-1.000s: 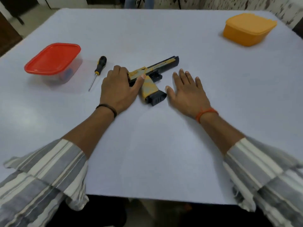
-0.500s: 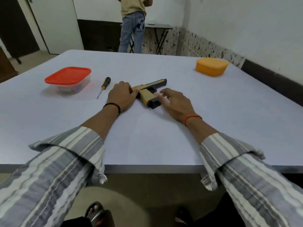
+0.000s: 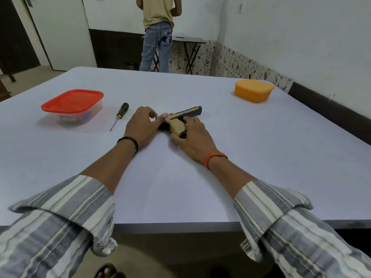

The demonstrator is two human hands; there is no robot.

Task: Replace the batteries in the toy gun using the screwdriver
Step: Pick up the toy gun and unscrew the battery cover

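Note:
The yellow and black toy gun (image 3: 190, 111) lies on its side in the middle of the white table (image 3: 180, 189), barrel pointing right and away. My left hand (image 3: 141, 125) holds its rear end, thumb on the back of the slide. My right hand (image 3: 193, 137) grips the yellow handle, fingers over it and thumb under its base. Both hands hide much of the gun. The screwdriver (image 3: 121, 114), with a black and yellow handle, lies just left of my left hand, tip toward me.
A clear container with a red lid (image 3: 72, 101) stands at the left, with small items inside. An orange lidded container (image 3: 254, 93) sits at the far right. A person (image 3: 158, 35) stands beyond the table by a folding table (image 3: 189, 40).
My right hand went from lying flat beside the gun to gripping its handle. My left hand stayed at the gun's rear. The view tilted up, showing more of the room.

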